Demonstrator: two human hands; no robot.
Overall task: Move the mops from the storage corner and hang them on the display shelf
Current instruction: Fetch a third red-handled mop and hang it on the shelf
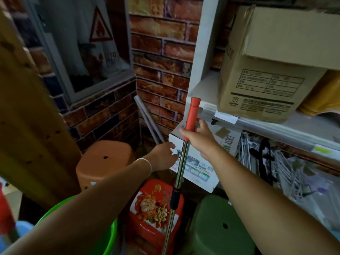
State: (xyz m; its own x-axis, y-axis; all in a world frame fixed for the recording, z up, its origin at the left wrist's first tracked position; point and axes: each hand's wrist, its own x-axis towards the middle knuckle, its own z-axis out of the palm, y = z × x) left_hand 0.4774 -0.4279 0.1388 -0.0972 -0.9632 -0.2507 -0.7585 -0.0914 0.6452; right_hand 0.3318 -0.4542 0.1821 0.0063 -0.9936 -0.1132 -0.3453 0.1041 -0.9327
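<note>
Brick-wall corner (161, 52) crammed with a white shelf (200, 52), cardboard box (266, 70), orange stool (104, 159), green stool (220, 223). Mop pole (181, 166) standing near upright between stools and shelf, right hand (199, 138) fingers gripping its red handle. Left hand (163, 155) reaching beside the pole, fingers loose, holding nothing.

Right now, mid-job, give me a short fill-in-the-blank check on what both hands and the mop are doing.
1. The right hand grips the mop handle at its ____ coloured grip.
2. The left hand holds ____.
3. The stool with the flower print is ____ in colour.
4. The cardboard box sits ____ the shelf board.

Missing words: red; nothing; red; on
</note>
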